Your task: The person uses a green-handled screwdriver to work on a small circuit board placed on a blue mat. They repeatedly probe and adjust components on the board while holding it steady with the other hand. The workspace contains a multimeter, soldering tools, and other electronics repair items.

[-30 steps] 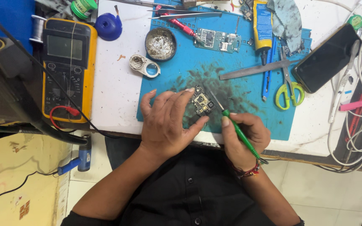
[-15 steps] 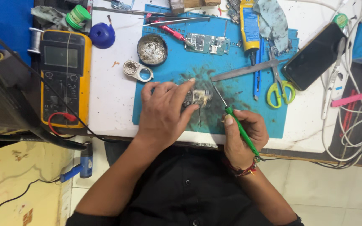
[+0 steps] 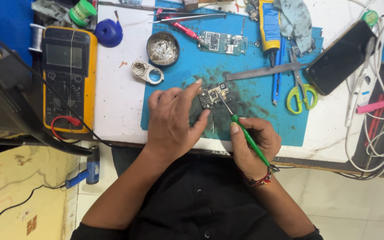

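My left hand (image 3: 172, 120) rests on the stained blue work mat (image 3: 245, 66) and pins a small dark circuit board (image 3: 213, 94) between its thumb and fingers. In my right hand (image 3: 254, 142) is a thin green-handled tool (image 3: 245, 133), gripped like a pen. The tool's metal tip slants up and left and touches the small board. Both hands sit at the near edge of the white bench (image 3: 116, 98).
A yellow multimeter (image 3: 65, 75) with red and black leads lies at left. On the mat lie a second circuit board (image 3: 222, 43), a round tin (image 3: 163, 48), tweezers, a blue knife, green-handled scissors (image 3: 301, 91). A black phone (image 3: 341, 58) and white cables are at right.
The view has shifted slightly. My hands and the small board stay where they were, with the tool tip still on the board.
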